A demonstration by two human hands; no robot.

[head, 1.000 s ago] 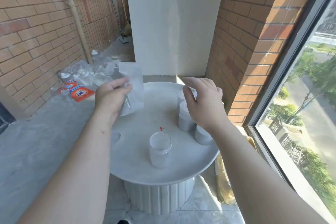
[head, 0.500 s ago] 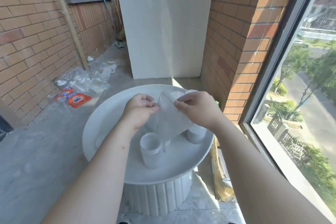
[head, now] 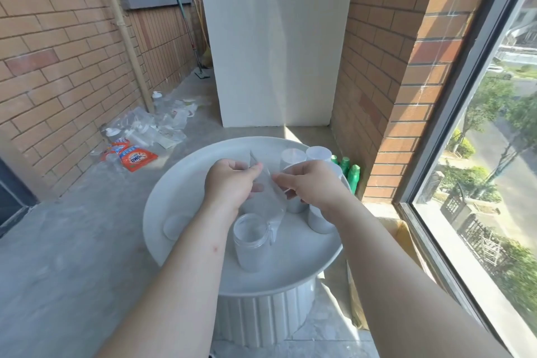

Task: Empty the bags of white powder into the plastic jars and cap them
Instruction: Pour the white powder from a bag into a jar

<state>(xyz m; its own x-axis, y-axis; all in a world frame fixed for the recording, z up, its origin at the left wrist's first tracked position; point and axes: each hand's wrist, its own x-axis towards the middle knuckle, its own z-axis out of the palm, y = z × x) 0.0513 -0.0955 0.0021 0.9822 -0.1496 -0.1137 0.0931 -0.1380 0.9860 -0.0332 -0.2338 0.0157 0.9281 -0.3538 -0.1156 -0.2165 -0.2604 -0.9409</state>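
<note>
Over the table (head: 180, 183), left hand (head: 232, 184) and right hand (head: 315, 184) pinch the bag (head: 266, 206) above the jar (head: 250, 244).

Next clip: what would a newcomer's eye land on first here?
The left hand and right hand pinch a clear bag beside an open jar on the round white table. More jars cluster at its right side, and an orange packet lies on the floor to the left.

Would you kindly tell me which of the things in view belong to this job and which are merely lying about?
In the job: left hand and right hand, both pinching the clear plastic bag; open jar; other jars; round white table.
Lying about: orange OMO packet; clear plastic litter; green bottles.
</note>
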